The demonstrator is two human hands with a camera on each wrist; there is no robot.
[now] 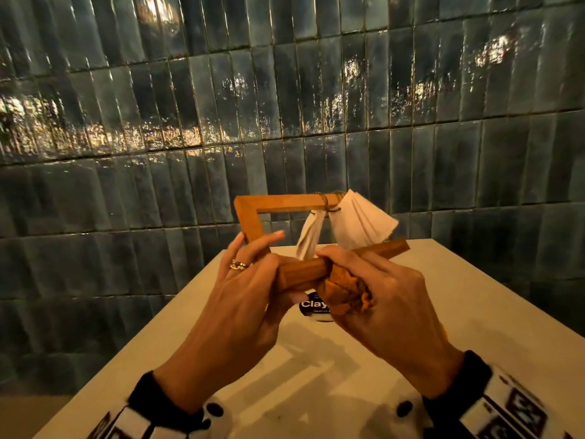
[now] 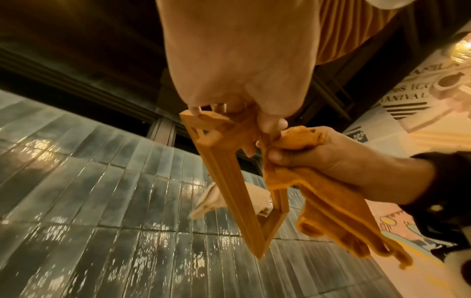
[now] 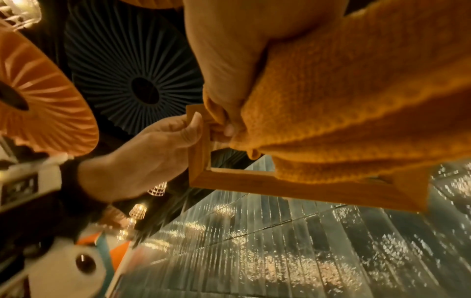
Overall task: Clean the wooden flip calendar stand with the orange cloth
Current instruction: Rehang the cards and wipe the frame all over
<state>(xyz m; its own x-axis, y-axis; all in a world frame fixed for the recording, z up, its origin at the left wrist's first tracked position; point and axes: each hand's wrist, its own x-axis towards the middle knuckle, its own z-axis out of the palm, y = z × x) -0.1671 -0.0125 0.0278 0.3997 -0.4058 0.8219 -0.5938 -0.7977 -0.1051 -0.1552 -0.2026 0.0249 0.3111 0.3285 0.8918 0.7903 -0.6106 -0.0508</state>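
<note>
**Frame held aloft, near bar being wiped**

Nearest, the right hand [image 1: 376, 299] clutches one bunched orange cloth [image 1: 346, 294], soft and limp, around the near bar of the wooden flip calendar stand [image 1: 250, 217]. The left hand [image 1: 240, 296] grips that bar's left corner. One stand: probably light and stiff, best held by its bars. Two loose card bundles [image 1: 367, 221] dangle beyond, above the counter [image 1: 474, 312].

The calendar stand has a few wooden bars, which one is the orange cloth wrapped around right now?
The near bottom bar, the one closest to the person. The right hand bunches the orange cloth around it; the top bar is bare.
</note>
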